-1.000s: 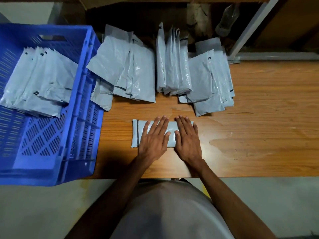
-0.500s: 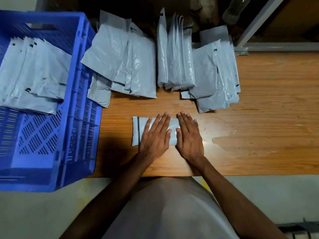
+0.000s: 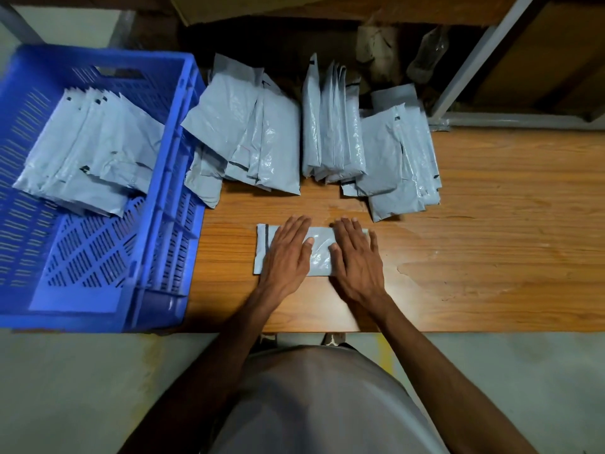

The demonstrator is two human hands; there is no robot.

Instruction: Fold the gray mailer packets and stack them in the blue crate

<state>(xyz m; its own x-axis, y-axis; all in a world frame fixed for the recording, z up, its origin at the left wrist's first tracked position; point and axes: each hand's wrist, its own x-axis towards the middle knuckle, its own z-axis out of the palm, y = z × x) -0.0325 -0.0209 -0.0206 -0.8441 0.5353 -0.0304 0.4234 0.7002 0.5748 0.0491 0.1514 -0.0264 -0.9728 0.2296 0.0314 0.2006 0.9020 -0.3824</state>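
Folded mailer (image 3: 319, 253): lies flat on the desk (image 3: 474, 250) near its front edge, long side running left to right, a dark strip near its left end.
Left hand (image 3: 286, 253): palm down on the left half of the folded mailer, fingers straight and pressing, gripping nothing.
Right hand (image 3: 357, 257): palm down on the right half, fingers straight and flat, close beside the left hand, gripping nothing.
Blue crate (image 3: 163, 198): stands at the desk's left end and holds a slanting stack of gray packets (image 3: 88, 155).
Loose packets (image 3: 258, 139): three overlapping heaps along the far edge of the desk, behind the folded mailer.
Clear bottle (image 3: 429, 50): stands in the dark space beyond the heaps.
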